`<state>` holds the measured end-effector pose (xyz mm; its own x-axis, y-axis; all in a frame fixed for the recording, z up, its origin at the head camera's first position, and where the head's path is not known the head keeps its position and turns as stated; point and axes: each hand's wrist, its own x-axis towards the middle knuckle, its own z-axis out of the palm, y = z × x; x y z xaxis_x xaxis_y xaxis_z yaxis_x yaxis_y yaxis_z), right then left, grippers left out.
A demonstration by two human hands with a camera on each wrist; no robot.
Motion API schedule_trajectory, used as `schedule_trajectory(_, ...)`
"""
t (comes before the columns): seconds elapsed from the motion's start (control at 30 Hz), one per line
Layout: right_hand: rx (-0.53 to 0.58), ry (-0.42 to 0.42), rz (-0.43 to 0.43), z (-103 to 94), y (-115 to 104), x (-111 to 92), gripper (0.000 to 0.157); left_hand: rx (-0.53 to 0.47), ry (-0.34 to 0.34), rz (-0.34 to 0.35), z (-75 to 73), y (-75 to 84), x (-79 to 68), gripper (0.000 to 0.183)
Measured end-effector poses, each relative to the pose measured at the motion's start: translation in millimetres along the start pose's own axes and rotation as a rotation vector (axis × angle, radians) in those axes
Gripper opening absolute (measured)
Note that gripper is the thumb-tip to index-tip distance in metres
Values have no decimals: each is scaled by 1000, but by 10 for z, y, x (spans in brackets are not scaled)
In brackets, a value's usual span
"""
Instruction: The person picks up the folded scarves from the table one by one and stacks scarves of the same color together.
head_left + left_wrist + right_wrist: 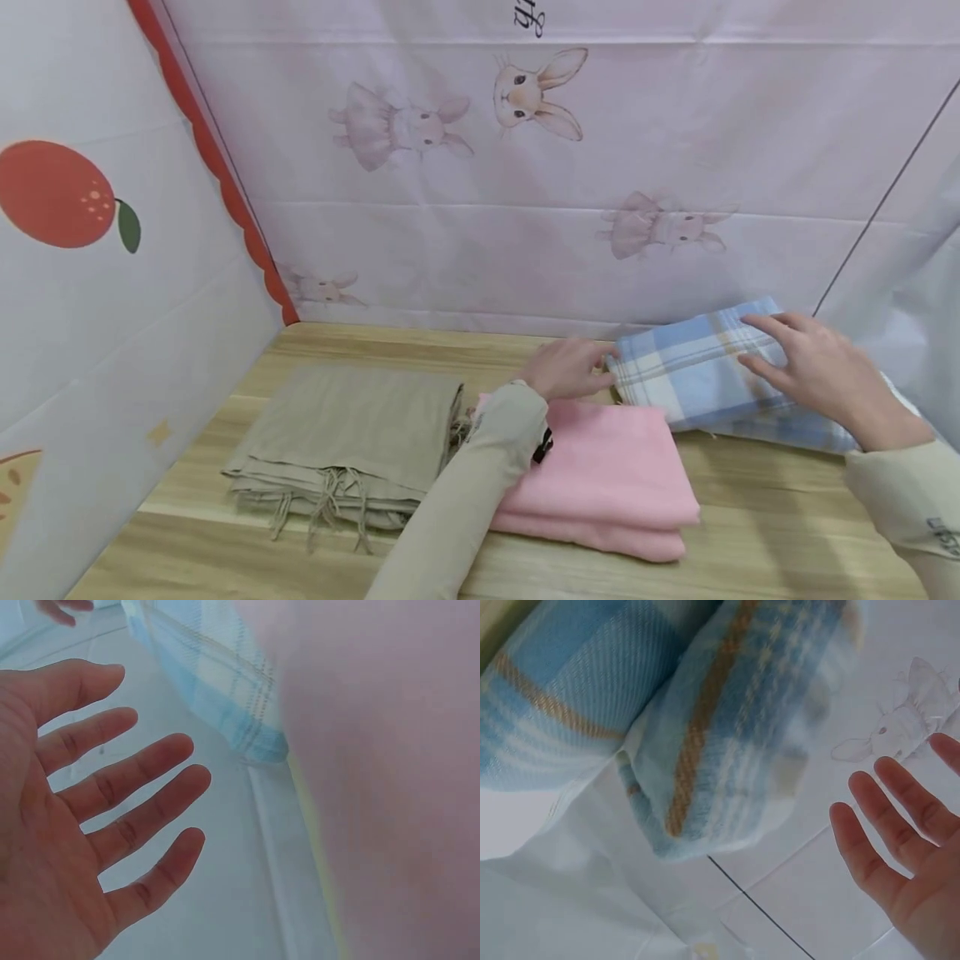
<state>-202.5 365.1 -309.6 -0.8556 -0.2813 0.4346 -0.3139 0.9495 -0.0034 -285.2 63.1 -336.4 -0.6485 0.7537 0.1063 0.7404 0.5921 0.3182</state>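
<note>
A folded blue, white and tan plaid cloth point(686, 362) lies at the back right, its right part spreading lower under my right hand. My left hand point(570, 368) is at its left end, fingertips right by the edge; in the left wrist view that hand point(97, 795) has its fingers spread, nothing in them. Over the plaid cloth's right side hovers my right hand point(832, 371). The right wrist view shows straight fingers point(889, 844) beside the plaid folds point(727, 742). Beneath my left forearm sits a folded pink cloth point(607, 467).
To the left lies a folded khaki scarf point(352, 425) with fringe hanging at its front. All rest on a wooden table point(187, 492). A rabbit-printed backdrop point(465, 250) rises behind, and a white panel with fruit prints point(150, 333) borders the left.
</note>
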Motion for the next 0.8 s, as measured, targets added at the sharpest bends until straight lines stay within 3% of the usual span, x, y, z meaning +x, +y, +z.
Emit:
schedule_trajectory(0.37,-19,10,34,-93,194,45,48,-106,-37,-61,75,14,226,37)
schedule_trajectory(0.53,-33,-62,103,-134,258,49,47,-183,-66,-82,163,35,318,39)
schedule_trajectory(0.8,0,-149,182,-131,339,30,46,-200,-67,-111,245,14,379,40)
